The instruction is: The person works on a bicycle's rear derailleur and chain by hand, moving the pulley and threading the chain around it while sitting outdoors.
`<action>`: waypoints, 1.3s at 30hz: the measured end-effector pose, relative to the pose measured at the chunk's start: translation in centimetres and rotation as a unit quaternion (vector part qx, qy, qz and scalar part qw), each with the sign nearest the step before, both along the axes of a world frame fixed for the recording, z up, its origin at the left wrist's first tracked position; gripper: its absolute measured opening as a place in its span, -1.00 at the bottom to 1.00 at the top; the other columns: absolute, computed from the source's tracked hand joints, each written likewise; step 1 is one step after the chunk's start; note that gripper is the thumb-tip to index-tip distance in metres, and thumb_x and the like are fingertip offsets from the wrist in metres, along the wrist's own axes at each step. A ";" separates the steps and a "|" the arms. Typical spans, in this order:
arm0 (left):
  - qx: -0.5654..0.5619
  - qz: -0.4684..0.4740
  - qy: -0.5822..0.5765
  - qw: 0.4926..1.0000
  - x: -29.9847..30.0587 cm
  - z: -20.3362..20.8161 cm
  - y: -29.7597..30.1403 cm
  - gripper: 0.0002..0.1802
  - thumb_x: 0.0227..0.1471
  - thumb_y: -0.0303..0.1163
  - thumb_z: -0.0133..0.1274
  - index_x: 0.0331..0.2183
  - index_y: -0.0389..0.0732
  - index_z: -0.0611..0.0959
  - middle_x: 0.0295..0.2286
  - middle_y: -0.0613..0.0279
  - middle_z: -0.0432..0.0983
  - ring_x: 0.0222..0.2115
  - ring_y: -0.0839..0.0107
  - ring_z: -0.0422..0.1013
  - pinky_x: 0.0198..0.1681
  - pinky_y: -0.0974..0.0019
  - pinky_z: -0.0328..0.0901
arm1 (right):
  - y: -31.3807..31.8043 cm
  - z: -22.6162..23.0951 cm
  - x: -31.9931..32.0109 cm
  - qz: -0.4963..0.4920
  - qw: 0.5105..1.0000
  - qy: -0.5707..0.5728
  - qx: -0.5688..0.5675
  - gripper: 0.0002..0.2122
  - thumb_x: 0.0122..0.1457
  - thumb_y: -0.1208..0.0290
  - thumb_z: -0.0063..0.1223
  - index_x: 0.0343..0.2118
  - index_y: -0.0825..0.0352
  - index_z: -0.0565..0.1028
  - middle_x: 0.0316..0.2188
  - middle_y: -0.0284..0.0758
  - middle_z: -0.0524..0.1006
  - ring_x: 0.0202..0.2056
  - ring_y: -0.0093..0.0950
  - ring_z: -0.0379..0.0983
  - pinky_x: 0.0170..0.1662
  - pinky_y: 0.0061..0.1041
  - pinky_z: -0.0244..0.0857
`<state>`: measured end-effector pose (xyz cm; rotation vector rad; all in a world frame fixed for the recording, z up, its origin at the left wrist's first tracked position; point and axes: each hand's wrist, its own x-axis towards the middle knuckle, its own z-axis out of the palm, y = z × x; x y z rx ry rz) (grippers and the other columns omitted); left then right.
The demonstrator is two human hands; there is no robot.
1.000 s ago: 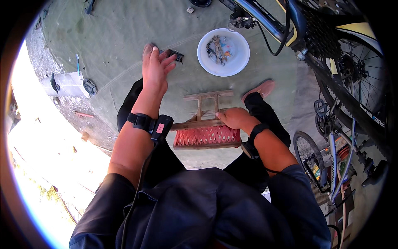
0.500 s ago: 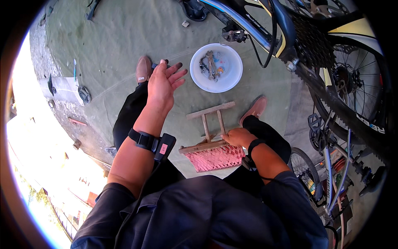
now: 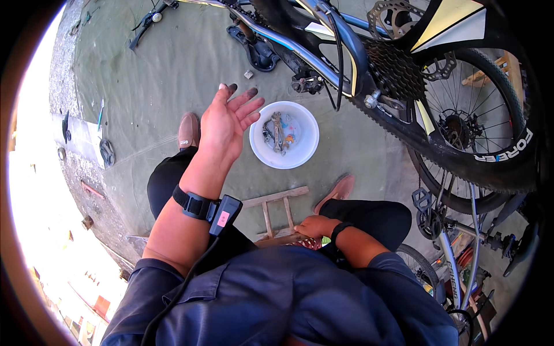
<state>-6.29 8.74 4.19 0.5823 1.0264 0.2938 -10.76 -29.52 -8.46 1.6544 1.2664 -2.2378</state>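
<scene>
Gripping the edge of a wooden stool (image 3: 277, 196) between the person's legs, the right hand (image 3: 317, 226) has its fingers curled inward; the stool's red seat (image 3: 307, 243) seems mostly hidden by the shirt (image 3: 288, 294). The left hand (image 3: 227, 127) is raised and empty, fingers loosely spread, near a white bowl (image 3: 305, 151) containing metal wrenches (image 3: 279, 135). A bicycle (image 3: 398, 66) occupies the upper right.
</scene>
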 end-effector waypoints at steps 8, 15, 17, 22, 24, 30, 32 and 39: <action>0.029 0.025 -0.057 0.998 -1.4 1.4 -1.5 -0.32 0.31 -0.02 -0.39 0.20 -0.38 0.07 0.05 -0.22 0.31 -0.03 0.09 0.40 -0.08 0.22 0.33 | 3.5 -2.1 3.0 -0.115 0.981 0.068 -0.140 -0.38 0.26 -0.21 -0.38 0.05 0.23 0.46 -0.22 -0.18 0.58 -0.21 -0.39 0.52 -0.10 -0.36 0.34; 0.207 -0.165 -0.035 0.964 -4.8 -2.6 -8.5 -0.27 0.29 0.10 -0.43 0.14 -0.36 0.30 0.08 -0.07 0.33 0.03 0.15 0.36 0.06 0.18 0.24 | 11.5 5.2 8.3 -0.659 0.726 0.181 0.074 -0.38 0.32 -0.11 -0.36 0.22 0.34 0.22 0.11 -0.30 0.38 0.05 -0.43 0.36 0.06 -0.39 0.23; 0.307 -0.287 -0.049 0.906 -6.3 -1.0 -12.7 -0.29 0.28 0.10 -0.40 0.05 -0.36 0.44 0.02 -0.08 0.40 -0.01 0.15 0.38 0.06 0.19 0.23 | 12.9 9.3 7.3 -0.674 0.676 0.275 0.115 -0.40 0.33 -0.07 -0.37 0.23 0.35 0.19 0.14 -0.28 0.35 0.07 -0.41 0.35 0.06 -0.37 0.24; 0.453 -0.258 0.030 0.853 -7.3 -3.4 -11.9 -0.35 0.25 0.11 -0.34 -0.05 -0.28 0.51 -0.16 -0.18 0.49 -0.16 -0.04 0.45 -0.06 0.09 0.29 | 11.1 17.0 5.3 -0.594 0.754 0.237 0.151 -0.45 0.35 0.03 -0.31 0.20 0.40 0.23 0.13 -0.26 0.35 0.06 -0.36 0.37 0.02 -0.37 0.29; 0.445 -0.257 0.080 0.854 -7.4 -1.9 -11.4 -0.38 0.24 0.08 -0.28 -0.06 -0.30 0.51 -0.22 -0.17 0.52 -0.13 -0.05 0.43 -0.05 0.10 0.29 | 9.2 19.2 6.6 -0.567 0.785 0.150 0.199 -0.46 0.34 0.02 -0.27 0.17 0.41 0.27 0.10 -0.22 0.38 0.01 -0.36 0.42 -0.01 -0.41 0.31; 0.272 -0.235 0.078 0.930 -5.7 -3.5 -10.8 -0.39 0.17 -0.06 -0.04 0.03 -0.39 0.42 -0.14 0.02 0.47 -0.19 0.28 0.40 -0.10 0.23 0.29 | 7.7 20.9 13.7 -0.579 0.778 -0.016 0.242 -0.50 0.30 0.06 -0.13 0.14 0.35 0.33 -0.02 -0.17 0.47 -0.14 -0.40 0.52 -0.10 -0.51 0.36; 0.246 -0.240 0.099 0.934 -3.5 -3.0 -11.5 -0.35 0.14 -0.10 0.02 0.08 -0.41 0.36 -0.07 -0.07 0.45 -0.12 0.20 0.40 -0.08 0.20 0.31 | 7.6 19.6 16.9 -0.596 0.766 -0.053 0.235 -0.52 0.29 0.07 -0.09 0.14 0.32 0.34 -0.04 -0.19 0.48 -0.17 -0.42 0.52 -0.14 -0.54 0.36; 0.214 -0.173 0.170 0.946 4.0 -4.5 -11.7 -0.03 -0.03 -0.11 0.23 0.19 -0.42 0.09 0.04 -0.20 0.31 0.03 0.07 0.31 0.01 0.08 0.28 | 12.8 14.8 22.8 -0.608 0.751 -0.079 0.247 -0.53 0.24 0.15 0.01 0.11 0.34 0.36 -0.13 -0.30 0.50 -0.26 -0.51 0.52 -0.23 -0.59 0.33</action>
